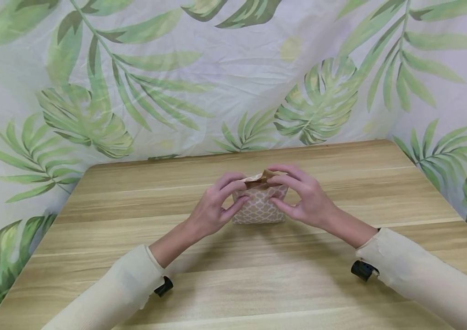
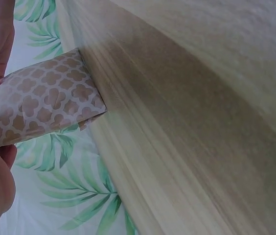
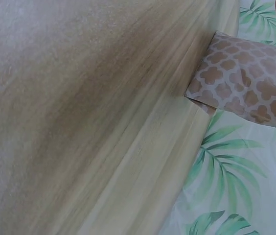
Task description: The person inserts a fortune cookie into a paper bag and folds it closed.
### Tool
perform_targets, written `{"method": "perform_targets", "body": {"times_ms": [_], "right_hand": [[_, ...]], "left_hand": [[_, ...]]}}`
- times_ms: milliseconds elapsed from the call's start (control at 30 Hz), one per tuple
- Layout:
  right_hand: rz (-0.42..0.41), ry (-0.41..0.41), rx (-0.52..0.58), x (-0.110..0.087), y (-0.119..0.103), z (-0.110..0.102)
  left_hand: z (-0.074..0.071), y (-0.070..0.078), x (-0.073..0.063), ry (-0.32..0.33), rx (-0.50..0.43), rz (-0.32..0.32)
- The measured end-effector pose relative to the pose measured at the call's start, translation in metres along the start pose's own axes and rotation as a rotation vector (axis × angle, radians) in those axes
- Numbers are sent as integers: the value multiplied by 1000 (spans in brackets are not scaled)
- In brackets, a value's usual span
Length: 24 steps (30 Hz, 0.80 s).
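A small brown paper bag (image 1: pixel 259 211) with a white lattice pattern stands upright near the middle of the table, its mouth parted at the top. My left hand (image 1: pixel 216 205) pinches the left side of the rim, thumb on the near face and fingers over the top edge. On the other side, my right hand (image 1: pixel 308 198) grips the right part of the rim in the same way. In the left wrist view the bag (image 2: pixel 45 100) shows its patterned face and a folded bottom edge. The right wrist view shows the bag (image 3: pixel 248 81) too. Its inside is mostly hidden.
Under the bag lies a wood-grain table (image 1: pixel 233 293) with rounded far corners. Behind it and at both sides hangs a pale cloth (image 1: pixel 233 87) printed with green leaves. A small black device (image 1: pixel 363 270) sits under the right cuff, and another black device (image 1: pixel 164 286) under the left.
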State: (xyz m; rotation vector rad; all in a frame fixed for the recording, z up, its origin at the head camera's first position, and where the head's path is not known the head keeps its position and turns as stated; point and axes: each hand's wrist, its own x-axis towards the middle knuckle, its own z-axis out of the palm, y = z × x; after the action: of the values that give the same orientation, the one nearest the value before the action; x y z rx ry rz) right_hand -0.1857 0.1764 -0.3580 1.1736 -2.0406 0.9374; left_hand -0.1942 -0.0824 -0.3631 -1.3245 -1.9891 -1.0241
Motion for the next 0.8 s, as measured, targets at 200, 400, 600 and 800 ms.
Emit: {"method": "perform_targets", "body": {"times_ms": [200, 400, 600, 800], "right_hand": [[-17, -21, 4, 0, 0, 0], [-56, -39, 2, 1, 1, 0], [-72, -83, 2, 2, 1, 0], [-55, -87, 20, 2, -1, 0]], "left_hand": [[-1, 0, 0, -14, 5, 11], [-2, -1, -1, -35, 20, 15], [-3, 0, 1, -61, -21, -31], [-4, 2, 3, -73, -42, -48]]}}
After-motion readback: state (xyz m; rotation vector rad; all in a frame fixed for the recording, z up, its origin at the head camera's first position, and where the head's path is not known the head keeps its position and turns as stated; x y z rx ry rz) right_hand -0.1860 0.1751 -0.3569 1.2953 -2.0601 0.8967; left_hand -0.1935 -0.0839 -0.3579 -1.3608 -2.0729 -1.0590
